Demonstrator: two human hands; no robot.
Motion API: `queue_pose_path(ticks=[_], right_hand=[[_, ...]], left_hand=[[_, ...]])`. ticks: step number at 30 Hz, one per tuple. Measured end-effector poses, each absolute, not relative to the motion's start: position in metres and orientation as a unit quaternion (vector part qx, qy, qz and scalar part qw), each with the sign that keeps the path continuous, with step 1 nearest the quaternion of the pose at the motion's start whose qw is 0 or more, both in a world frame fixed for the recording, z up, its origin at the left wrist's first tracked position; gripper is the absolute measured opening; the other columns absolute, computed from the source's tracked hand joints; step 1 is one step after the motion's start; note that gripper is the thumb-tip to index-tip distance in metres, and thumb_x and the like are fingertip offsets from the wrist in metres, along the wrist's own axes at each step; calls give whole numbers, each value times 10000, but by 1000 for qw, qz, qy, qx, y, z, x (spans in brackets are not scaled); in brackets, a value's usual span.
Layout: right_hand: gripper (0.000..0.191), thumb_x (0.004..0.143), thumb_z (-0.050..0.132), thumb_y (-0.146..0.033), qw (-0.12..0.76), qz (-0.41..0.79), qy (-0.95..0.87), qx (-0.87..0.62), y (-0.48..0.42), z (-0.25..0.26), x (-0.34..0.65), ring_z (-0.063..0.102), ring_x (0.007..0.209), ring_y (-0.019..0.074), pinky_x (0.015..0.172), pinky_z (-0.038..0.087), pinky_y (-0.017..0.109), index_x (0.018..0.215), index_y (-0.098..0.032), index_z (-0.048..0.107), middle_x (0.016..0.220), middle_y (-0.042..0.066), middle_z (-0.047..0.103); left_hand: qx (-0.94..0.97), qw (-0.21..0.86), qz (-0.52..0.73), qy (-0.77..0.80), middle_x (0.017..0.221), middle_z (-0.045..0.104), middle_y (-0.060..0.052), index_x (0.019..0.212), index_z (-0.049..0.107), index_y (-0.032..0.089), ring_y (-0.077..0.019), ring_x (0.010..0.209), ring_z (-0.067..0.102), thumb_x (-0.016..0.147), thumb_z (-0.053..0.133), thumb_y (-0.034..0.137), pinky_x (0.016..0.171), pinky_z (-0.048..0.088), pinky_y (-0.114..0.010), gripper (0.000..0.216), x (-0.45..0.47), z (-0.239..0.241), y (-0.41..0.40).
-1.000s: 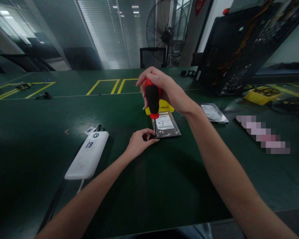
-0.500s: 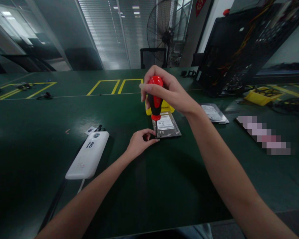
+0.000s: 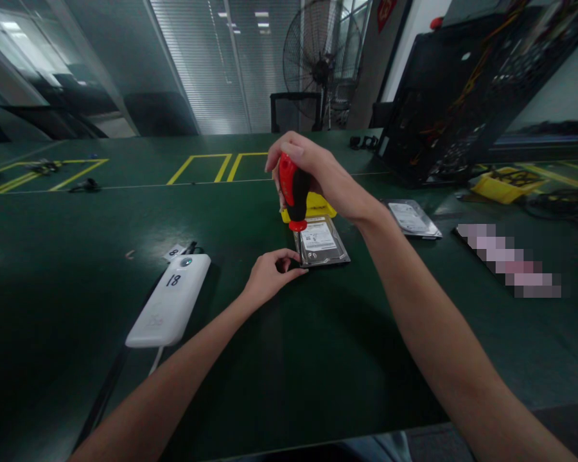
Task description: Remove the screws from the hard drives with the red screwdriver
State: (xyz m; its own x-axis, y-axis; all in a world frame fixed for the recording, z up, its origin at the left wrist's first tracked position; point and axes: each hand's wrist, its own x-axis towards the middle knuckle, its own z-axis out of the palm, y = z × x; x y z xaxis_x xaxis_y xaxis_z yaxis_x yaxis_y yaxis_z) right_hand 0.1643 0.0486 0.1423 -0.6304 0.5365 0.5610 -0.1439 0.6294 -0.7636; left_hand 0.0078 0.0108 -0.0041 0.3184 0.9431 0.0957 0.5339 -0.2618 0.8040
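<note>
A silver hard drive [image 3: 330,255] with a white label lies flat on the green table. My left hand [image 3: 272,273] grips its near left corner between thumb and forefinger. Above that corner, my right hand [image 3: 313,160] is wrapped round the red and black handle of a screwdriver [image 3: 297,199]. The screwdriver stands almost upright, its shaft pointing down at the drive's near left corner, beside my left fingertips. What the tip touches is too small to make out. Just behind the drive sits a yellow tray [image 3: 322,205], partly hidden by the right hand.
A white power bank [image 3: 171,301] marked 18 lies left with a cable. A second hard drive [image 3: 411,219] is right of my right forearm. Farther right are a blurred-out flat object [image 3: 508,262], a yellow basket [image 3: 505,185], and a black computer case [image 3: 433,109].
My right hand has turned the screwdriver handle, its fingers now closer round it, and the handle leans slightly left. The left hand and the hard drive stay where they were.
</note>
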Motion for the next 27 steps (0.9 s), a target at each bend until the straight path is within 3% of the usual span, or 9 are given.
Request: queue_pose_path(ticks=[5,8,14,19,27], right_hand=[[228,943,413,-362,434,394,-800,-127,50,143,166,571,673,66,611,480,174,898,-159,507,784,-17,519],[166,901,502,-341,451,391,-790,-139,51,143,166,582,717,63,672,491,179,876,-178,496,828,-18,553],[140,880,544,-296,473,407,-777,-86,52,142,166,586,694,85,676,511,218,820,-179,497,773,-9,556],[191,842,586,-371,470,391,-778,-149,50,142,165,555,692,82,672,511,208,841,-190,526,766,-16,537],[353,948,358,-376,442,402,-797,-91,50,145,167,542,829,110,723,505,219,1068,-143,595,987,51,571]], left_hand=[[732,350,302,501,645,461,38,953,658,182,-114,587,424,748,675,408,564,305,-246,305,8,-4,11],[731,351,305,499,640,457,40,954,658,181,-115,585,419,743,678,405,566,305,-248,308,8,-6,12],[732,352,303,499,652,475,35,964,660,184,-115,584,417,744,673,401,575,310,-252,309,8,-7,12],[735,345,308,495,634,461,42,946,662,180,-112,577,417,740,679,400,564,303,-247,301,8,-6,12],[733,349,301,501,651,474,39,954,658,185,-117,590,428,743,674,415,567,313,-247,313,8,-4,11]])
